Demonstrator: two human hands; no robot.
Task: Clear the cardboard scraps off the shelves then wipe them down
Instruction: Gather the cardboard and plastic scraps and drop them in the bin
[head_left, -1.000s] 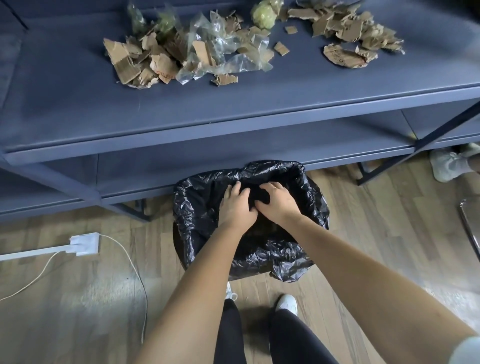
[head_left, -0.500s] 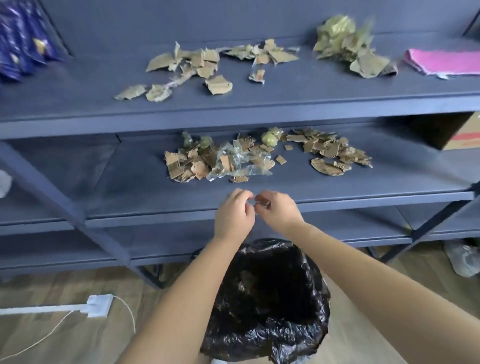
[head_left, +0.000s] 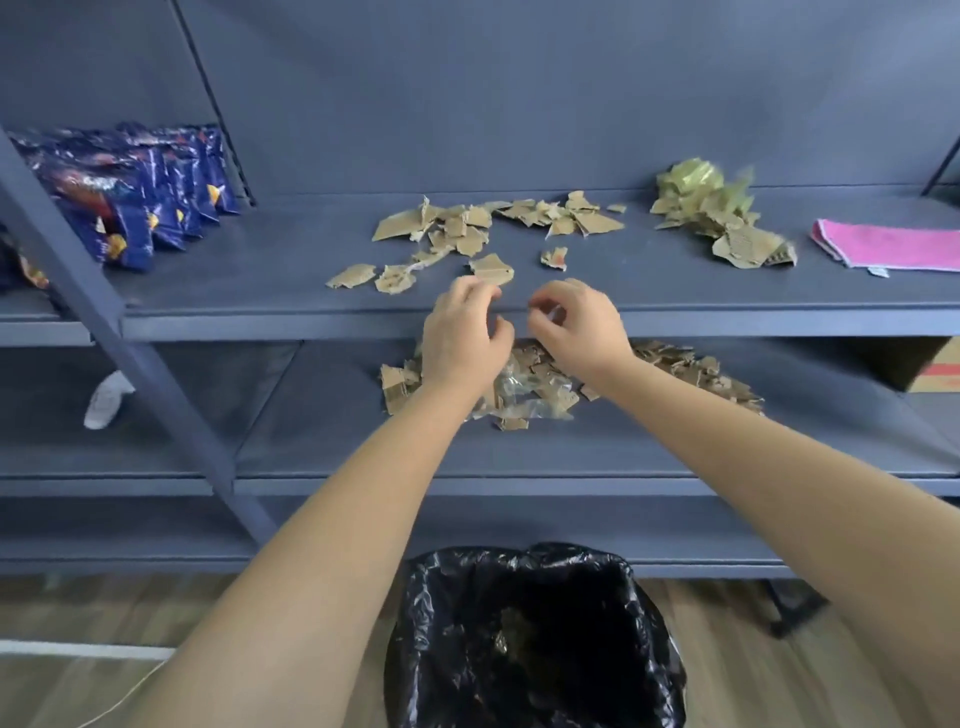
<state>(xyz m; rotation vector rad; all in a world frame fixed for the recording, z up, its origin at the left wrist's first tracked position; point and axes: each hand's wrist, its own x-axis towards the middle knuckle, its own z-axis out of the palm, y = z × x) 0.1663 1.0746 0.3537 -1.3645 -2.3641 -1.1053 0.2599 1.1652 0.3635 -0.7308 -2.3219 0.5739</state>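
Torn cardboard scraps (head_left: 467, 234) lie spread over the upper shelf (head_left: 260, 275), with a second heap of cardboard and yellow-green plastic (head_left: 722, 218) to their right. More scraps (head_left: 691, 369) and clear plastic (head_left: 524, 389) cover the middle shelf, partly hidden by my arms. My left hand (head_left: 462, 332) and right hand (head_left: 576, 322) hover side by side at the upper shelf's front edge, just short of the nearest scraps. Their fingers are loosely curled and I see nothing held. A bin lined with a black bag (head_left: 431, 597) stands on the floor below my arms.
A folded pink cloth (head_left: 893, 247) lies at the right end of the upper shelf. Blue snack packets (head_left: 135, 192) stand at its left end. A diagonal brace (head_left: 130, 338) crosses the left side. A cardboard box (head_left: 935, 371) sits on the middle shelf's right.
Both hands rose out of the black bin bag, past the middle shelf, to the upper shelf's front edge. My view tilted upward with them.
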